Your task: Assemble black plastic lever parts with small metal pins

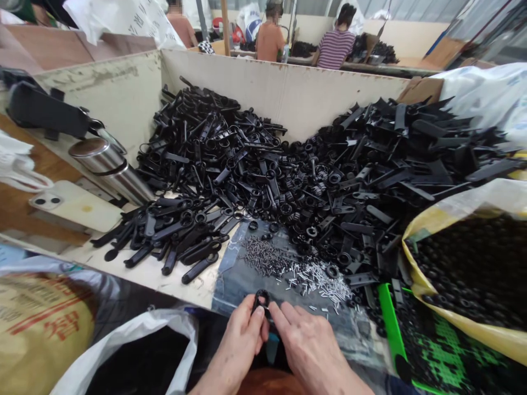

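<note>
Black plastic ring [261, 301] clamped betw. left hand [239, 343] and right hand [308, 351], hands together at near edge of pale board bin [284, 93]. Big heap of black plastic parts [263, 181] fills bin's middle & far corner, lots left. Small pile of metal pins [317, 280] sits on clear plastic sheet [230, 274] nr hands. Yellow bag [428, 258] at right corner holds many black rings [473, 269].

black plastic ring [261, 299], upright, held between hands [308, 351]
</note>
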### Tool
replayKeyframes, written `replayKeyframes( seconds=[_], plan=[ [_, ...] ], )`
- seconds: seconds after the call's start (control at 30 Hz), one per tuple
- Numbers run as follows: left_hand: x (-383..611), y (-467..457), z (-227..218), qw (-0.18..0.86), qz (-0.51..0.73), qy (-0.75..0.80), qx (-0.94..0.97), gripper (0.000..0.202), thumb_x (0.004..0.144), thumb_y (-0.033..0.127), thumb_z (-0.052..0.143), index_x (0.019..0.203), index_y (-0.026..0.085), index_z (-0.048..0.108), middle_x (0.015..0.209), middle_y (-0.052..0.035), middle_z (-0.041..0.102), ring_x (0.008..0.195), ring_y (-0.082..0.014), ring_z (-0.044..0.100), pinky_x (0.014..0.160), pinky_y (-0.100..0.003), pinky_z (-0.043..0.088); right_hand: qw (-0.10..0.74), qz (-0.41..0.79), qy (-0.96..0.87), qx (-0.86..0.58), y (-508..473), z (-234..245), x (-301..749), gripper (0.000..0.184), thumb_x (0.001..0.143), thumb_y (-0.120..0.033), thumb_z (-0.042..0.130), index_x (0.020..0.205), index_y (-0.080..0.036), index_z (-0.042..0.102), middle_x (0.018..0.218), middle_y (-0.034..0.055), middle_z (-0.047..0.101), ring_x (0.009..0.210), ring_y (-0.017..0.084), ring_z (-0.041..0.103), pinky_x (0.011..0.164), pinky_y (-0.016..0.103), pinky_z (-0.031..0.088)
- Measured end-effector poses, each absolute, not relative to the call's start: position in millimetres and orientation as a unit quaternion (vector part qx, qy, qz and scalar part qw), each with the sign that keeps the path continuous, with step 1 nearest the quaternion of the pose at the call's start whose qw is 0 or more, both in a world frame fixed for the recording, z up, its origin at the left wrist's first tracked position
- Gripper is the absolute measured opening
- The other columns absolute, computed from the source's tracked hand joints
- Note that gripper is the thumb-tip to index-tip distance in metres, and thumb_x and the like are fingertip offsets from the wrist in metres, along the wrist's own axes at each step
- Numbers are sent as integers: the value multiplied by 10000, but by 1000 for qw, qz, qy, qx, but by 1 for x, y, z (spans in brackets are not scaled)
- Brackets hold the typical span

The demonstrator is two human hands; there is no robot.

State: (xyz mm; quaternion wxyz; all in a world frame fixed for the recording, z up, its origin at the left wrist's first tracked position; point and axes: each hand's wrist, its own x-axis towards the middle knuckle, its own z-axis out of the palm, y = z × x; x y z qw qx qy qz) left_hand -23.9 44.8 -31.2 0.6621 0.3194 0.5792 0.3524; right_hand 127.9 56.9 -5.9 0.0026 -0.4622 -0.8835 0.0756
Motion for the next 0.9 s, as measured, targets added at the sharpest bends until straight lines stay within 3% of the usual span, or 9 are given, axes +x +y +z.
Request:
replayKeyframes(
  seconds=[0.1, 0.2, 0.3, 0.4, 0.5, 0.63, 0.73, 0.8, 0.9],
  plan=[
    [-20, 43, -37, 667, 375, 581, 278, 516, 771, 674, 677, 906, 183, 594, 552, 89, 461, 444, -63, 353, 409, -178, 241, -10, 65, -896, -438, 59, 1, 122, 293, 814, 21, 635, 1062, -134, 617, 842, 56, 703, 663, 224, 684, 478, 318, 450],
    [-19, 40, -43, 637, 403, 606, 254, 539, 705, 657, 745, 958, 192, 641, 656, 35, 591, 534, -105, 512, 439, -179, 358, -24, 60, -898, -434, 57, 9, 112, 233, 848, 11, 593, 1049, -102, 624, 832, 99, 703, 636, 237, 668, 458, 324, 457],
    [-23, 40, -48, 595, 407, 627, 295, 524, 732, 631, 727, 1028, 202, 668, 869, -43, 731, 794, -203, 677, 648, -243, 528, -35, 61, -890, -451, 57, 13, 99, 220, 831, -2, 606, 1039, -59, 651, 806, 133, 713, 614, 245, 662, 432, 323, 459],
    [-31, 44, -52, 560, 379, 628, 385, 472, 782, 614, 659, 1025, 210, 683, 963, -78, 777, 945, -272, 712, 856, -319, 546, -36, 84, -876, -473, 60, 16, 93, 179, 824, -31, 629, 996, -48, 678, 801, 151, 728, 641, 254, 676, 449, 328, 485],
    [-39, 48, -56, 502, 324, 631, 495, 402, 786, 553, 643, 1024, 232, 691, 1005, -107, 797, 989, -333, 726, 863, -373, 546, -50, 120, -860, -494, 63, 24, 96, 75, 836, -103, 666, 906, -101, 692, 776, 119, 740, 665, 254, 700, 539, 344, 534],
    [-50, 53, -52, 400, 290, 636, 592, 376, 834, 408, 609, 1171, 245, 646, 916, -121, 799, 836, -354, 747, 718, -377, 528, -111, 187, -819, -531, 53, 39, 112, 126, 790, -201, 720, 894, -133, 697, 771, 108, 758, 665, 248, 724, 585, 316, 525],
    [-59, 64, -37, 320, 308, 689, 573, 341, 828, 377, 593, 1135, 240, 650, 771, -86, 741, 696, -311, 701, 637, -345, 478, -108, 217, -790, -562, 47, 52, 138, 156, 756, -143, 697, 910, -170, 697, 807, 77, 778, 678, 236, 738, 558, 270, 474],
    [-61, 73, -22, 368, 347, 685, 525, 302, 811, 420, 618, 1061, 254, 653, 647, -10, 635, 588, -224, 614, 570, -283, 437, -33, 219, -782, -583, 54, 61, 162, 136, 837, -130, 617, 914, -204, 700, 832, 42, 783, 715, 213, 746, 593, 254, 474],
    [-51, 79, 1, 591, 379, 616, 358, 399, 796, 535, 651, 1039, 221, 609, 550, 89, 480, 376, -64, 309, 418, -178, 218, 127, 203, -755, -610, 77, 75, 191, 283, 998, -161, 444, 1026, -219, 720, 959, 44, 793, 866, 178, 750, 754, 250, 515]
  ],
)
